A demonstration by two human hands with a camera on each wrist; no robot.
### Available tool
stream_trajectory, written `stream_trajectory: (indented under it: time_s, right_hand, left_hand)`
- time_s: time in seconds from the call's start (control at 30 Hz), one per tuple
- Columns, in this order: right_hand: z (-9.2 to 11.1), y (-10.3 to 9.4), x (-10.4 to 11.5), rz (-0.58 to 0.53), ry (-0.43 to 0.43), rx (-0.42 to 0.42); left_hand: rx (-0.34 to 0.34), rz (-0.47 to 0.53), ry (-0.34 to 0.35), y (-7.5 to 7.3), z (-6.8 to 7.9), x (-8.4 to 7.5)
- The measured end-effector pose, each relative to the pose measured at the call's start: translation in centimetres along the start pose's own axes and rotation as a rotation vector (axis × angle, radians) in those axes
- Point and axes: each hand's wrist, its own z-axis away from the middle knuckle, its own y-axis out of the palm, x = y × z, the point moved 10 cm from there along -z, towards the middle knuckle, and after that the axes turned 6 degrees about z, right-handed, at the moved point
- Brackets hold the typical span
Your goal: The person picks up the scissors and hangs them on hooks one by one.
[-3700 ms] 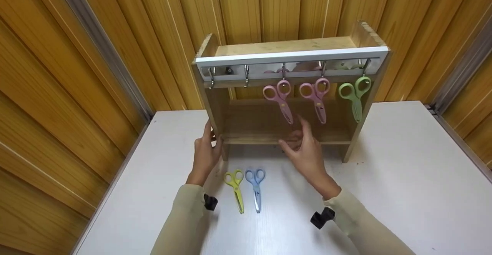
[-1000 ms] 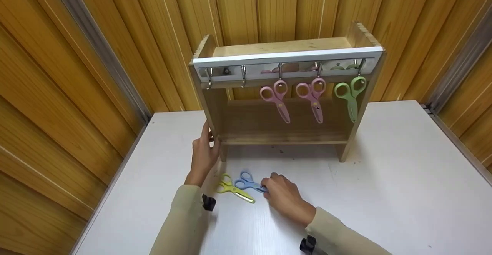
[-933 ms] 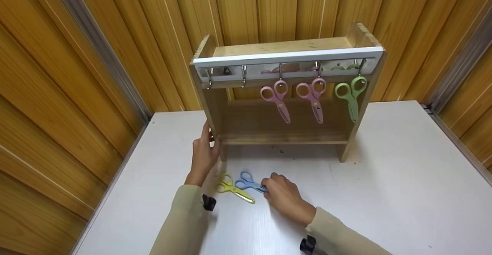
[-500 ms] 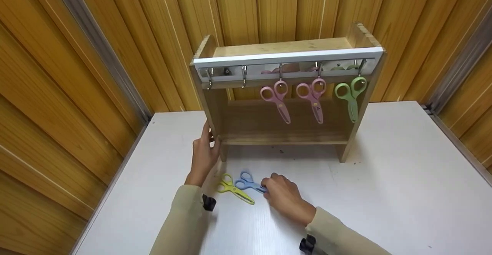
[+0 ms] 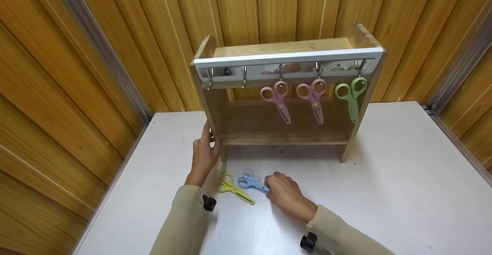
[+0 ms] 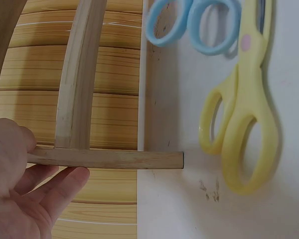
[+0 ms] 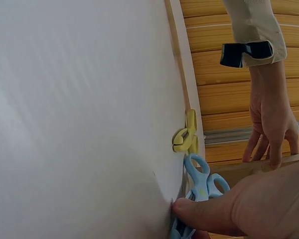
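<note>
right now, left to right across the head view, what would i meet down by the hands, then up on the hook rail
Low: left hand, yellow scissors, blue scissors, right hand. Up: first bare hook, second bare hook, first pink scissors, second pink scissors, green scissors.

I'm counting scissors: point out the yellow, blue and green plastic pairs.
Yellow plastic scissors [image 6: 251,92]: left wrist view, stem between pivot and rings.
Blue plastic scissors [image 5: 253,184]: head view, body beside the finger rings.
Green plastic scissors [image 5: 351,99]: head view, junction of handles and blades.
</note>
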Motion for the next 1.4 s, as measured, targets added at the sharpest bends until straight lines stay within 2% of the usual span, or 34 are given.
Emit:
stream_trajectory:
  time_s: [0.27,0.43,0.7,0.97,1.1,1.3,1.4]
  right_hand:
    - [-0.2,0.1,-0.2,-0.014,-0.003,0.006]
    - [-0.4,-0.5,-0.2,-0.006,-0.016,-0.009]
    - [-1.0,-2.9,-0.5,0.007,-0.006,-0.051]
    - [-1.6,-5.6,-0.1,0.004,-0.023,-0.119]
    - [-1.6,-6.9,0.3,-0.014,-0.038,-0.161]
    - [-1.6,-8.9,1.0,-0.015,-0.064,-0.244]
    - [-1.7,-9.9,1.5,-0.040,-0.076,-0.279]
  left_hand:
    - [0.001,-0.005,-0.001,0.1,0.0,0.1]
    - [0.001,0.009,-0.018,0.1,0.0,0.2]
    - [0.007,0.012,-0.048,0.2,0.0,0.3]
    - [0.005,-0.025,-0.025,0.1,0.0,0.2]
    - [0.002,-0.025,-0.023,0.1,0.0,0.2]
    - [0.006,-0.008,-0.065,0.2,0.1,0.5]
    - [0.004,0.004,-0.057,0.1,0.1,0.4]
